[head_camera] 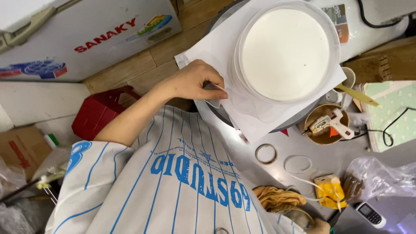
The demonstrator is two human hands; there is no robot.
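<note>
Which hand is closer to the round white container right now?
Left. The left hand rests on the paper sheet just beside the round white container; the right hand barely shows at the bottom edge, by the tan cloth, well away.

Upper centre: round white disc [285, 53] under a clear plastic lid, on white paper sheets [216, 52]. Lower left: white short-sleeved shirt [173, 190] with thin blue pinstripes and blue lettering. Left middle: dark red plastic stool [100, 110]. Upper left: white chest cabinet [86, 34] with red lettering and a blue-red graphic. Right middle: cream-white glue gun [330, 122] with orange trigger, in a brown round bowl [313, 116]. Right edge: pale green patterned mat [396, 112]. Lower right: mustard-yellow crumpled cloth [277, 197]; yellow sponge block [330, 190]. Floor: tan wood planks [143, 71]
</note>
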